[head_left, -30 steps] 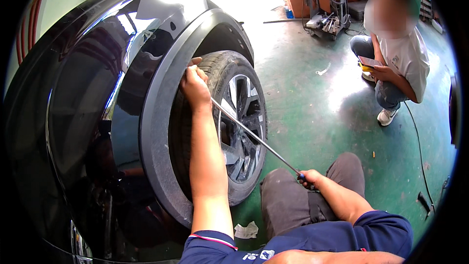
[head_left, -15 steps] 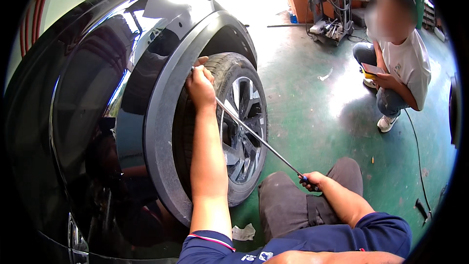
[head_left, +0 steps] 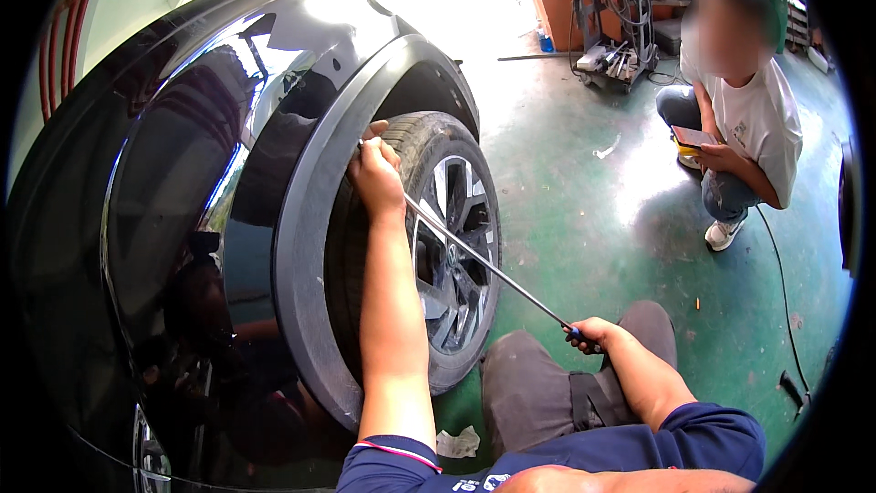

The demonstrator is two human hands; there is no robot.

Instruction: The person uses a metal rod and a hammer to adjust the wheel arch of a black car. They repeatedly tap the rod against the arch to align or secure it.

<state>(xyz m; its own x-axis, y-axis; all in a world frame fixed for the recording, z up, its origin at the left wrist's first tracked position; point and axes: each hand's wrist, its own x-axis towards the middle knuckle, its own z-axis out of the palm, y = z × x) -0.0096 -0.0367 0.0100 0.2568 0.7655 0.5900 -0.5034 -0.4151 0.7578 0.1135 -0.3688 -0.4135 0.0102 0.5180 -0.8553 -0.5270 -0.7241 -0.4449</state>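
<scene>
A long, thin metal screwdriver (head_left: pixel 497 271) slants across the front of the car's wheel (head_left: pixel 449 246). Its dark handle with a blue part is wrapped in the fingers of my right hand (head_left: pixel 595 334), over my knees. At the other end, my left hand (head_left: pixel 376 180) is closed around the shaft near its tip. That hand sits in the gap between the tyre tread (head_left: pixel 415 134) and the grey wheel arch trim (head_left: pixel 306 219). The very tip is mostly hidden by my fingers.
The glossy black car body (head_left: pixel 173 246) fills the left side. A person (head_left: pixel 753 128) squats at the right, holding a yellow-edged device (head_left: pixel 693 139). Behind stands a wheeled cart (head_left: pixel 613 23) with cables and tools. A black cable (head_left: pixel 783 283) crosses the green floor.
The view has tilted slightly, so the car and wheel appear a little lower. Both hands keep their hold on the screwdriver, and its angle is nearly the same.
</scene>
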